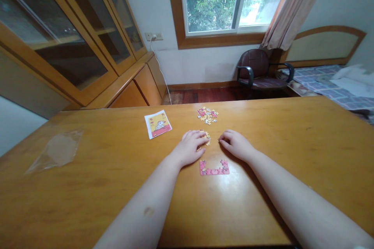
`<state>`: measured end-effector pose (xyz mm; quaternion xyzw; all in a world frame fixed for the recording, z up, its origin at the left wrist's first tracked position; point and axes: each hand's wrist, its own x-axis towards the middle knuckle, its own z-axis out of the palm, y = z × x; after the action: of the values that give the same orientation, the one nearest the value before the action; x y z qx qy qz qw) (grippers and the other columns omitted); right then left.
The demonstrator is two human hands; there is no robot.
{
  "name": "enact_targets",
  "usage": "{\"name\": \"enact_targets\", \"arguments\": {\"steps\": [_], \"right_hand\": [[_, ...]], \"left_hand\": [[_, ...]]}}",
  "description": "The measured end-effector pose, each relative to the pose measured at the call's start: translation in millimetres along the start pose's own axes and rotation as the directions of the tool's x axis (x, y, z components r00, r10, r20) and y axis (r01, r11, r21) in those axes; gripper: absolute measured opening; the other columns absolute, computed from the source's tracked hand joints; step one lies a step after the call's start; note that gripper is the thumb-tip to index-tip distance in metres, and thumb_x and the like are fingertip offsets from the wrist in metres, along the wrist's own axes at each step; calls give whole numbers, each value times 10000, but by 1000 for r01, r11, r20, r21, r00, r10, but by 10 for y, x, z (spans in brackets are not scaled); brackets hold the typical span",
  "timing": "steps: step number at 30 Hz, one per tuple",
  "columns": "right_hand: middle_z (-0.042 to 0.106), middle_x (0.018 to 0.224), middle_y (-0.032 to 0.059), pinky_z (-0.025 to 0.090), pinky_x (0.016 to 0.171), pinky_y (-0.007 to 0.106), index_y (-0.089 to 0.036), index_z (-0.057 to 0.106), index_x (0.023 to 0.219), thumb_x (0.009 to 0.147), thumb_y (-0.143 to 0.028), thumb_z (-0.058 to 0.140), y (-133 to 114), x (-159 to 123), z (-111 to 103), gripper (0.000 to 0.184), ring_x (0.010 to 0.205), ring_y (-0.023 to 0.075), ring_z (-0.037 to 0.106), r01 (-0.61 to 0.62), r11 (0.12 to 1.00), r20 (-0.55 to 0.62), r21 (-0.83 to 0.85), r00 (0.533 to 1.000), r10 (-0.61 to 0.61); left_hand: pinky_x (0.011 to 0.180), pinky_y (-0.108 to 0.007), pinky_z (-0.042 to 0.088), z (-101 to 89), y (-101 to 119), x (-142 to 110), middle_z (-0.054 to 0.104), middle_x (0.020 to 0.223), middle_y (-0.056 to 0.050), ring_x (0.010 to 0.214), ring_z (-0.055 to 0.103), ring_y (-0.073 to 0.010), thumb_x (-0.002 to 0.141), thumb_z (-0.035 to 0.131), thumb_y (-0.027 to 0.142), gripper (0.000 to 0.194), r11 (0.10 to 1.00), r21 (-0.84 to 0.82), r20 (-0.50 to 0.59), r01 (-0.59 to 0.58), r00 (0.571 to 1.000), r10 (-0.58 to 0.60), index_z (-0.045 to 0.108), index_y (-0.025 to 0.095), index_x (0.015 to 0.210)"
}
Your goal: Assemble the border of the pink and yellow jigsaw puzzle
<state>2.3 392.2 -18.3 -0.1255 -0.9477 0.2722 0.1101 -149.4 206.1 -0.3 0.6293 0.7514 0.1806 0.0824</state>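
My left hand [192, 147] lies with its fingers spread over a small group of yellow puzzle pieces [207, 138], partly hiding them. To the right, my right hand [236, 144] is closed in a pinch at the table surface, with a bit of a yellowish puzzle piece [218, 141] showing at its fingertips. Nearer to me lies a joined strip of pink puzzle pieces [214, 172], with a straight bottom edge and both sides partly built up. Beyond my hands is a loose pile of mixed yellow, pink and white puzzle pieces [207, 115].
A picture card [159, 124] with a white animal on yellow and pink lies left of the pile. A clear plastic bag [60, 149] rests at the far left of the wooden table [117, 186]. Past the table stand an armchair [260, 70], a bed and a glass-door cabinet [87, 27].
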Motion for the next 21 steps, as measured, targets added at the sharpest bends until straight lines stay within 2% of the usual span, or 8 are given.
{"name": "enact_targets", "arguments": {"steps": [4,6,9,11,13,16,18,21], "right_hand": [[629,835,53,454,756,286,-182,666,813,850,-217,534,-10,0,1,142,793,171,578,1,1000,-10,1,1000,-1],[628,833,52,453,753,286,-182,665,810,848,-220,537,-11,2,1,139,788,170,577,-3,1000,-11,2,1000,3],[629,834,53,454,753,286,-182,669,810,848,-219,540,-11,4,-1,140,786,169,576,-11,1000,-6,5,1000,11],[630,837,54,453,756,285,-181,670,809,846,-216,542,-11,4,-3,138,792,169,577,-14,1000,-5,4,1000,14],[631,840,54,452,760,284,-181,670,809,845,-212,543,-12,3,-4,136,797,169,577,-12,1000,-2,2,1000,12],[628,838,51,451,759,282,-182,667,813,845,-214,539,-14,3,-2,137,794,168,576,-14,1000,-3,1,1000,14],[626,836,50,451,756,281,-182,666,813,846,-215,536,-13,3,2,137,789,167,576,-10,1000,-4,4,1000,10],[624,837,50,452,754,283,-183,664,815,845,-217,536,-8,6,7,137,788,169,577,-8,1000,-7,8,1000,8]], "left_hand": [[1143,-552,133,29,16,-3,383,1488,-13,1398,249,-276,828,578,376,536,999,13,142,-50,989,48,466,341,1350],[1142,-567,111,33,32,-1,380,1491,-21,1406,238,-276,822,588,389,586,996,13,182,-83,980,79,424,327,1382],[1151,-530,130,12,61,4,513,1391,-23,1330,383,-235,860,543,338,436,994,20,160,-108,982,104,519,303,1294],[1152,-486,170,-4,73,8,616,1261,-25,1215,504,-204,895,484,290,311,996,40,112,-79,991,74,598,282,1184],[1146,-458,205,5,71,11,623,1242,-35,1192,520,-197,908,458,275,300,997,65,67,-39,997,35,607,268,1168],[1153,-486,177,87,47,17,399,1476,-60,1374,316,-243,892,499,354,469,995,101,52,3,999,-8,463,266,1351],[1152,-538,114,159,27,23,262,1544,-76,1427,187,-276,882,510,422,590,992,117,85,36,995,-46,354,261,1428],[1137,-590,57,210,8,42,319,1520,-68,1432,174,-277,895,491,431,580,995,99,125,27,991,-39,344,274,1433]]}}
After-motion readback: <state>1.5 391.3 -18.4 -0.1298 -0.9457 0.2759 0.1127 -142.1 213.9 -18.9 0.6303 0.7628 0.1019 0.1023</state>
